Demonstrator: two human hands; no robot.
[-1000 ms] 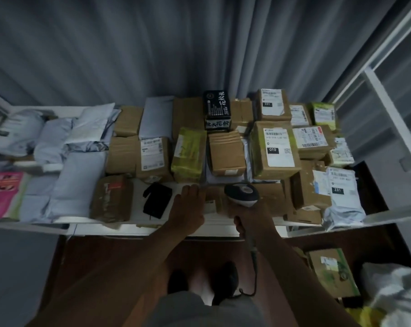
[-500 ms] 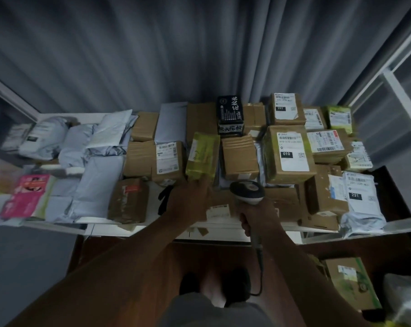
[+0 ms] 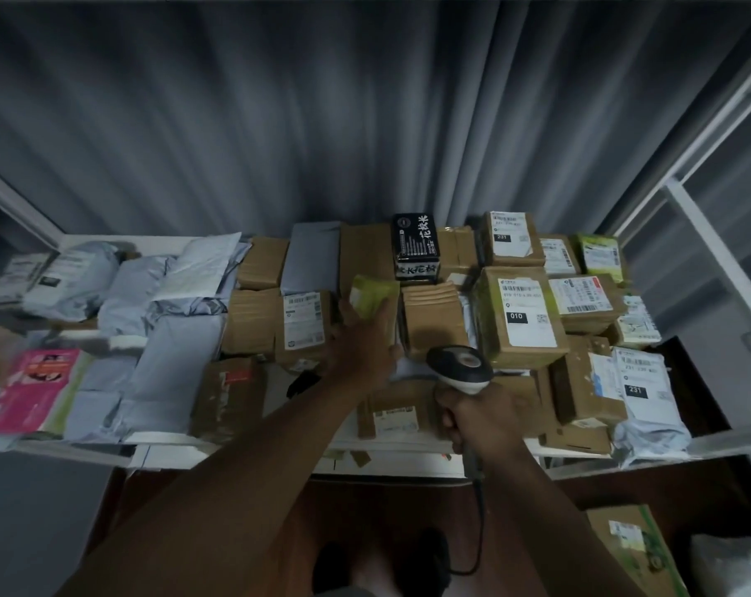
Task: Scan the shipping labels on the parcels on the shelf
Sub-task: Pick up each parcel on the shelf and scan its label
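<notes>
A white shelf point(image 3: 408, 465) carries many parcels: brown cartons, grey mailer bags and green-wrapped boxes, several with white shipping labels. My left hand point(image 3: 363, 342) reaches over the middle row and grips a yellow-green parcel point(image 3: 371, 293), thumb on its left side and fingers on its right. My right hand point(image 3: 477, 417) holds the handle of a corded barcode scanner point(image 3: 459, 368), its black and white head above a low carton with a label point(image 3: 393, 417) at the shelf's front. A large green-taped box marked 010 point(image 3: 522, 316) stands just right of the scanner.
Grey mailer bags point(image 3: 166, 359) and a pink packet point(image 3: 33, 387) fill the shelf's left. A black box with white characters point(image 3: 416, 247) stands at the back. White shelf posts point(image 3: 709, 234) rise at right. Another labelled box point(image 3: 636, 549) lies on the floor at lower right. A curtain hangs behind.
My left hand has moved from the shelf's front edge up to the yellow-green parcel and taken hold of it. The scanner hand has stayed about where it was.
</notes>
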